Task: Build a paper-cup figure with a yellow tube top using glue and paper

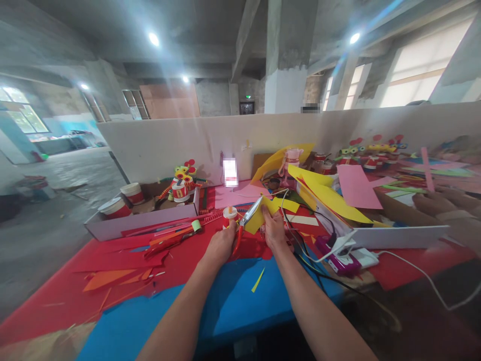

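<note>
My left hand is closed round the red handles of a pair of scissors. The blades point up and to the right, against a piece of yellow paper. My right hand pinches that paper at its right side. Just beyond my left hand stands a small red-and-white paper cup, partly hidden by it. Below the hands, a thin yellow paper sliver lies on a blue sheet. Another yellow piece rests behind my right hand.
A cup figure with coiled arms stands in a shallow box at left. Orange scraps lie on red paper. At right are a purple power strip, cables and a box of coloured sheets. Another person's hand shows far right.
</note>
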